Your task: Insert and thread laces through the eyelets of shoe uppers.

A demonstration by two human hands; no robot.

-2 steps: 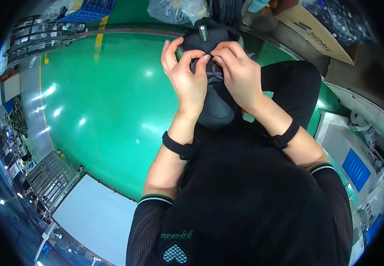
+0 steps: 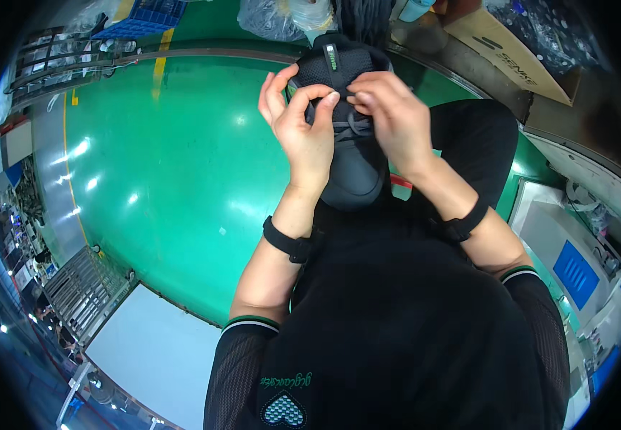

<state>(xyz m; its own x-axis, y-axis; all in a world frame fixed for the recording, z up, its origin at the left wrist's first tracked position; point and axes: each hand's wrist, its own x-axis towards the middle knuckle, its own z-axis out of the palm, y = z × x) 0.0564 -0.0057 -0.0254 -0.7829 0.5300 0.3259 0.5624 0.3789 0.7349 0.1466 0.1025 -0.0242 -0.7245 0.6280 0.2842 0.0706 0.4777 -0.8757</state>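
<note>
A black sneaker (image 2: 353, 175) lies over my lap, its toe toward me and its tongue, with a small label, facing away. Dark grey laces (image 2: 353, 127) cross its upper. At the left side of the lacing, my left hand (image 2: 305, 140) is closed, thumb and index finger pinched together by the lace, the other fingers curled at the shoe's edge. My right hand (image 2: 400, 125) is closed in a pinch just right of the tongue, slightly blurred. The bit of lace between its fingertips is mostly hidden.
Clear plastic bags (image 2: 275, 18) and a bundle of dark laces (image 2: 364, 21) lie beyond the shoe. An open cardboard box (image 2: 504, 54) stands at the far right. At left are a blue crate (image 2: 145, 18), metal racks and a white panel (image 2: 156, 358) on the green floor.
My right hand has moved slightly right, away from the left fingertips, uncovering more of the laces. My left hand stays nearly in place.
</note>
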